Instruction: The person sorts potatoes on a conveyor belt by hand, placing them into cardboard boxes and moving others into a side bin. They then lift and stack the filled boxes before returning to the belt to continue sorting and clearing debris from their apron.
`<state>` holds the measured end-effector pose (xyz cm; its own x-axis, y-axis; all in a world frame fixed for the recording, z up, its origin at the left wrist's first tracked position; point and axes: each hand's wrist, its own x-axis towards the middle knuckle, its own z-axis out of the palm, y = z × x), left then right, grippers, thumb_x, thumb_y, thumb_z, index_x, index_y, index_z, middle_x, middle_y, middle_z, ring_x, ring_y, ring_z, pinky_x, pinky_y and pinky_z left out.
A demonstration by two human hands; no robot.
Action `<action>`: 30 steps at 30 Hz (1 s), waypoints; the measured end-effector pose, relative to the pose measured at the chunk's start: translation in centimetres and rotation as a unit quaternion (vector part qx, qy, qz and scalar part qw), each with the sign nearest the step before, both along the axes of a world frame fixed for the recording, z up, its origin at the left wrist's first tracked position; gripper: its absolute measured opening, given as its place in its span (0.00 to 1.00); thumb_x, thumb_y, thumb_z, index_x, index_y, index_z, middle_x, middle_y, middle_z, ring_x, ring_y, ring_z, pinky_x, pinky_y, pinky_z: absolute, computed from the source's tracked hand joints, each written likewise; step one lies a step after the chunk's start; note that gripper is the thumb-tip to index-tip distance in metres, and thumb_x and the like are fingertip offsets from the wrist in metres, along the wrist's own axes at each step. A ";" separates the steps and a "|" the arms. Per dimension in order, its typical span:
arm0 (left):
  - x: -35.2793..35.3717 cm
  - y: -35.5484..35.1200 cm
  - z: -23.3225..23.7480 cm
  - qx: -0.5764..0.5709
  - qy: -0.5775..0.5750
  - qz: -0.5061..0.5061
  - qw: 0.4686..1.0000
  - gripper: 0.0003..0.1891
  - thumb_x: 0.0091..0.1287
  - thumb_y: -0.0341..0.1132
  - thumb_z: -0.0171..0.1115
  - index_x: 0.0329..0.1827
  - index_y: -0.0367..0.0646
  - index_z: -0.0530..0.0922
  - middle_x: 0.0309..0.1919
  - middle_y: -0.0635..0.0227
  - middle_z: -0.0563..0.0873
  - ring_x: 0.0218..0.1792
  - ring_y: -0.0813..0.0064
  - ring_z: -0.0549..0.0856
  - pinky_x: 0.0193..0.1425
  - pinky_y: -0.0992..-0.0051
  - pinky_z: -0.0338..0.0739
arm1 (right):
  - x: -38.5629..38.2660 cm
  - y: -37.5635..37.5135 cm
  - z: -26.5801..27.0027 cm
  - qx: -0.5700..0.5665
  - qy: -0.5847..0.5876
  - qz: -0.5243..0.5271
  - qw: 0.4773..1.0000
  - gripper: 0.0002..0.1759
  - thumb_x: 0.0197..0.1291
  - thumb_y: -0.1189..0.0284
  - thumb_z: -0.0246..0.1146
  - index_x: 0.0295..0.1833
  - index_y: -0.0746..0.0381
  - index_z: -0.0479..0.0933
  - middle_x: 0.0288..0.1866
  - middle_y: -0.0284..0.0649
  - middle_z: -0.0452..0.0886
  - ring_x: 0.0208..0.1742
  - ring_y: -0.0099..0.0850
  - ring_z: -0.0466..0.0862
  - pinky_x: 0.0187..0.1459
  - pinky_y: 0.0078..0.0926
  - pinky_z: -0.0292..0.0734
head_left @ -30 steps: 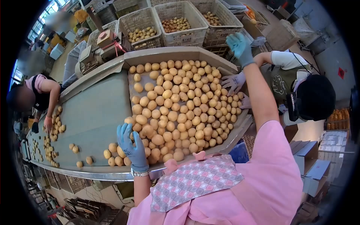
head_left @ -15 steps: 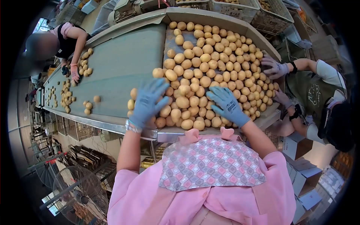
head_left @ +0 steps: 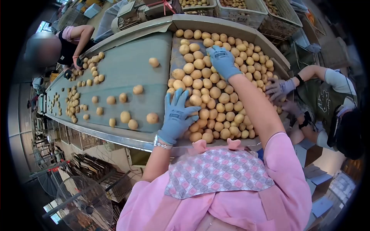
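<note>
**Potatoes** (head_left: pixel 216 82): a dense heap, one layer deep for the most part, on the walled tabletop (head_left: pixel 200 21) straight ahead of you. They are tan, rounded and dry-looking. Judged by look, each is firm, fairly light and easy to set rolling. The skin probably gives your gloves enough grip, but it bruises if a potato is dropped. Take one across its widest part, thumb against two fingers.

**Your left hand** (head_left: pixel 175 117): in a blue glove, fingers spread wide and holding nothing. The palm lies flat on the potatoes at the near left edge of the heap, just beside the belt.

**Your right hand** (head_left: pixel 221 61): in a blue glove, arm stretched to the far part of the heap, palm down on the potatoes. Only the back of the hand shows, so you cannot tell whether the fingers close on one.

**Belt** (head_left: pixel 127 73): green, running off to your left.

**Loose potatoes** (head_left: pixel 133 124): scattered singly and well apart along the belt.

**Co-worker's gloved hand** (head_left: pixel 277 88): grey glove, at the right edge of the heap.

**Second person** (head_left: pixel 77 38): far left, reaching onto the belt.

**Baskets** (head_left: pixel 239 5): beyond the tabletop, holding more potatoes.
</note>
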<state>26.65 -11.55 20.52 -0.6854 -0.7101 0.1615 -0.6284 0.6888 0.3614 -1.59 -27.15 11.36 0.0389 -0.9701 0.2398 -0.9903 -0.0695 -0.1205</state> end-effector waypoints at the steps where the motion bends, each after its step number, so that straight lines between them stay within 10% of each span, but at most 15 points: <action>1: 0.4 0.1 0.3 -0.003 0.023 0.040 0.999 0.24 0.64 0.39 0.75 0.65 0.59 0.87 0.77 0.55 0.75 0.79 0.41 0.69 0.83 0.37 0.57 | 0.8 -0.6 0.7 0.030 0.041 -0.005 0.999 0.14 0.72 0.71 0.61 0.59 0.51 0.85 0.52 0.40 0.87 0.52 0.41 0.89 0.48 0.43 0.87; 4: 1.0 -0.4 0.0 -0.068 0.014 0.213 0.975 0.21 0.67 0.32 0.71 0.64 0.54 0.86 0.75 0.55 0.76 0.77 0.41 0.70 0.82 0.39 0.60 | 1.8 -1.5 3.7 0.124 0.129 -0.015 0.984 0.15 0.73 0.68 0.62 0.61 0.47 0.86 0.55 0.39 0.87 0.55 0.40 0.89 0.47 0.44 0.88; 10: 2.0 -1.3 0.5 0.071 0.308 0.218 0.923 0.17 0.77 0.27 0.61 0.66 0.41 0.84 0.71 0.51 0.80 0.70 0.52 0.81 0.74 0.55 0.77 | -1.1 -2.0 5.8 0.197 0.009 0.073 0.978 0.22 0.69 0.70 0.66 0.68 0.49 0.81 0.63 0.48 0.81 0.61 0.47 0.85 0.58 0.43 0.86; 13: 2.3 -0.8 0.7 0.321 0.434 0.193 0.820 0.17 0.83 0.32 0.57 0.70 0.40 0.82 0.71 0.53 0.80 0.68 0.60 0.84 0.69 0.61 0.83 | -3.6 -1.6 4.4 0.169 -0.173 0.112 0.964 0.23 0.66 0.68 0.68 0.67 0.50 0.82 0.62 0.49 0.83 0.62 0.45 0.85 0.60 0.41 0.85; 16: 2.4 -1.0 1.7 0.498 0.512 0.157 0.682 0.22 0.87 0.39 0.52 0.78 0.41 0.75 0.71 0.55 0.82 0.66 0.63 0.86 0.66 0.65 0.85 | -6.7 -1.2 5.1 0.216 -0.497 0.202 0.816 0.27 0.67 0.67 0.70 0.71 0.55 0.80 0.65 0.42 0.82 0.63 0.35 0.83 0.64 0.36 0.82; 18: 1.5 -1.2 2.7 0.570 0.624 0.126 0.520 0.26 0.88 0.43 0.50 0.84 0.42 0.69 0.72 0.55 0.82 0.63 0.62 0.88 0.67 0.67 0.84 | -0.9 3.5 4.9 0.093 -0.506 0.218 0.829 0.31 0.69 0.65 0.71 0.76 0.55 0.76 0.67 0.39 0.81 0.63 0.32 0.82 0.65 0.34 0.82; 21: 1.6 -1.8 4.6 0.654 0.634 0.165 0.378 0.28 0.88 0.44 0.49 0.86 0.43 0.64 0.72 0.56 0.83 0.54 0.69 0.90 0.56 0.75 0.87 | 4.3 8.0 11.7 0.229 -0.507 0.268 0.787 0.35 0.71 0.61 0.72 0.80 0.55 0.74 0.69 0.44 0.82 0.65 0.33 0.83 0.67 0.34 0.81; 24: 5.9 -2.7 -2.6 0.660 0.700 -0.020 0.271 0.25 0.88 0.44 0.49 0.83 0.46 0.68 0.70 0.59 0.83 0.44 0.77 0.87 0.42 0.83 0.83 | 3.5 5.4 8.2 0.129 -0.552 0.198 0.800 0.31 0.73 0.61 0.70 0.77 0.58 0.76 0.67 0.47 0.83 0.65 0.37 0.84 0.68 0.38 0.80; 29: 7.9 -2.1 -1.2 0.416 0.778 0.225 0.414 0.23 0.87 0.41 0.52 0.81 0.49 0.71 0.66 0.62 0.85 0.41 0.80 0.84 0.39 0.85 0.81 | 1.8 3.6 4.6 -0.089 -0.260 0.005 0.962 0.29 0.77 0.63 0.64 0.76 0.67 0.75 0.72 0.54 0.80 0.71 0.51 0.81 0.74 0.47 0.76; 30: 7.8 -2.1 -1.3 0.329 0.724 0.255 0.550 0.23 0.86 0.40 0.54 0.81 0.49 0.71 0.66 0.63 0.84 0.43 0.79 0.85 0.42 0.85 0.82 | 2.4 4.2 4.3 -0.096 -0.261 0.086 0.957 0.27 0.75 0.63 0.64 0.73 0.65 0.76 0.71 0.53 0.80 0.70 0.50 0.81 0.73 0.47 0.76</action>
<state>34.40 -13.66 19.20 0.1386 -0.9815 -0.1323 0.5954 -0.0242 0.8031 0.85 -22.98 15.69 0.0199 -0.8963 0.4429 -0.7707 -0.2959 -0.5643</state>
